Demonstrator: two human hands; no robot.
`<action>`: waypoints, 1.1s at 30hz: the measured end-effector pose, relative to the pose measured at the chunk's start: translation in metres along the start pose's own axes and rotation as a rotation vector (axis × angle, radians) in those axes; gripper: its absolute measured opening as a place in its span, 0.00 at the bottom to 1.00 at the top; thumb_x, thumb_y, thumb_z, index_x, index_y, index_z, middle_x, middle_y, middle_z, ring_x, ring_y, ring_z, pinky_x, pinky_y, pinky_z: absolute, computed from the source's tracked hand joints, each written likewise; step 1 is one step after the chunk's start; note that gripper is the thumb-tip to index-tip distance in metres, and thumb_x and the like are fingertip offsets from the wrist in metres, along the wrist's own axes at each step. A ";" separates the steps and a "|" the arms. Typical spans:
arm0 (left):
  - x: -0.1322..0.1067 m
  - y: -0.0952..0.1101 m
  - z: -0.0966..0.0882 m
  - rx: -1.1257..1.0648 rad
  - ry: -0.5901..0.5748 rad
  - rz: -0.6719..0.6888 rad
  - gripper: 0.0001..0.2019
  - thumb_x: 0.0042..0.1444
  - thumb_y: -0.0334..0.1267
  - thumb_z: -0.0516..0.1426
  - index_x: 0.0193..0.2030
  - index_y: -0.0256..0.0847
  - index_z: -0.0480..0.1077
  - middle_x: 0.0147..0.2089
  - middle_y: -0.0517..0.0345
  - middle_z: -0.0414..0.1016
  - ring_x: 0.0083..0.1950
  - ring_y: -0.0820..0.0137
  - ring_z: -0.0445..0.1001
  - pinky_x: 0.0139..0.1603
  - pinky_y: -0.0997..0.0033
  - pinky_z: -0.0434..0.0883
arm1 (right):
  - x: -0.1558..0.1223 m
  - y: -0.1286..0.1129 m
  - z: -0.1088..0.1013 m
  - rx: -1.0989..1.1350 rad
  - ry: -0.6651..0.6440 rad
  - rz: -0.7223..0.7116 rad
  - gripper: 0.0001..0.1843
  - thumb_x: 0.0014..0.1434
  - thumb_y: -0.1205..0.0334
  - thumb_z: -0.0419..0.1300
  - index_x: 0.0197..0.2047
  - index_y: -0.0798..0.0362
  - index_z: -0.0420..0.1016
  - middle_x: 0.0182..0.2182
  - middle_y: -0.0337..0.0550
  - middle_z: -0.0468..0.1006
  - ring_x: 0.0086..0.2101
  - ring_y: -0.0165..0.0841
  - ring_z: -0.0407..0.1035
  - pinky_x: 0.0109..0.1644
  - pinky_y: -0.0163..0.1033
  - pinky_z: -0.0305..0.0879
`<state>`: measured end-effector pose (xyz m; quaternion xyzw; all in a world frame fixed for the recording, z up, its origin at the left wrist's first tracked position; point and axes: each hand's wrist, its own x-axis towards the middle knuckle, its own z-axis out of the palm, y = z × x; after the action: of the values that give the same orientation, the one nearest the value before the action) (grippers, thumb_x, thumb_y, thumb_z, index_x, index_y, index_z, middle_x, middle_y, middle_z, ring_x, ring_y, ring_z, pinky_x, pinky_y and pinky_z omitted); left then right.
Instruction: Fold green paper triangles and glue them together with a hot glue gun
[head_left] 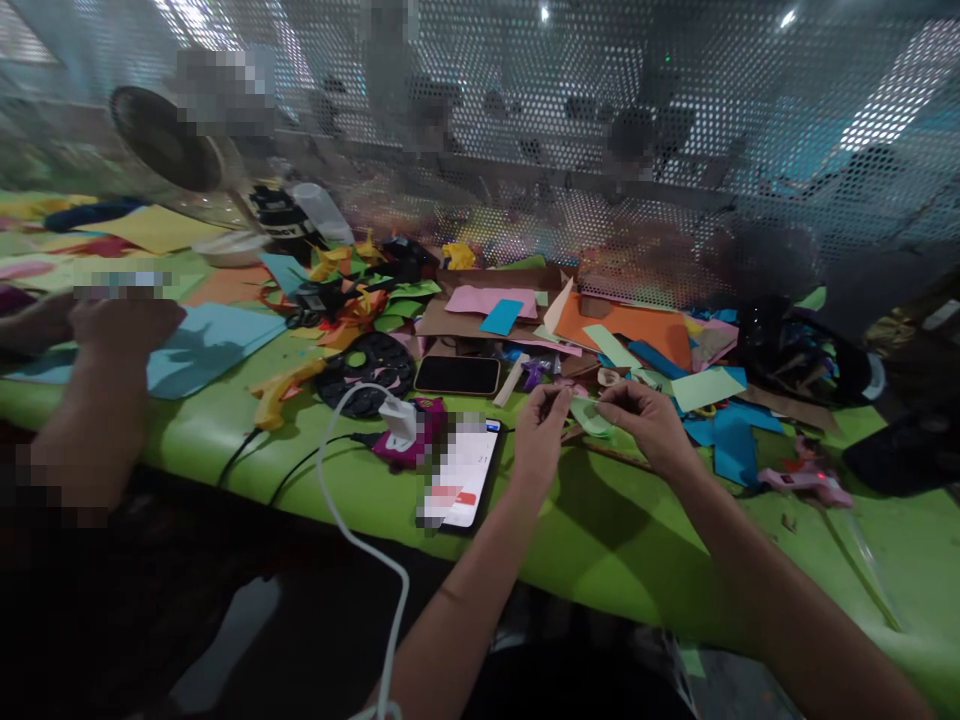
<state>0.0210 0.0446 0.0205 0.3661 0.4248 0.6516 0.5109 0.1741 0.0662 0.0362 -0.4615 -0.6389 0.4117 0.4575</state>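
Both of my hands meet over the green table (pixel 615 530) and pinch a small pale green paper piece (pixel 589 416) between them. My left hand (pixel 541 432) grips its left end with closed fingers. My right hand (pixel 649 422) holds the right end, fingers curled. Coloured paper scraps lie just behind the hands: orange paper (pixel 637 325), a pink sheet (pixel 491 300) and blue pieces (pixel 731 440).
A lit phone (pixel 465 475) lies left of my hands, with a dark phone (pixel 457 375) behind it and a white charger cable (pixel 352 470). A pink glue gun (pixel 806 482) lies at right. Another person's arm (pixel 90 400) rests at far left. A perforated screen (pixel 600 130) backs the table.
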 end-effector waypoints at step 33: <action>0.003 -0.013 -0.006 0.334 -0.321 0.260 0.08 0.55 0.41 0.63 0.38 0.42 0.82 0.36 0.54 0.80 0.37 0.67 0.76 0.40 0.69 0.73 | -0.008 0.006 -0.024 0.186 0.167 0.029 0.21 0.48 0.39 0.68 0.28 0.49 0.74 0.27 0.39 0.75 0.31 0.35 0.68 0.37 0.40 0.65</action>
<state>0.0195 0.0481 0.0060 0.5955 0.3895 0.5662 0.4160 0.2000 0.0620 0.0342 -0.4587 -0.5509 0.4361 0.5440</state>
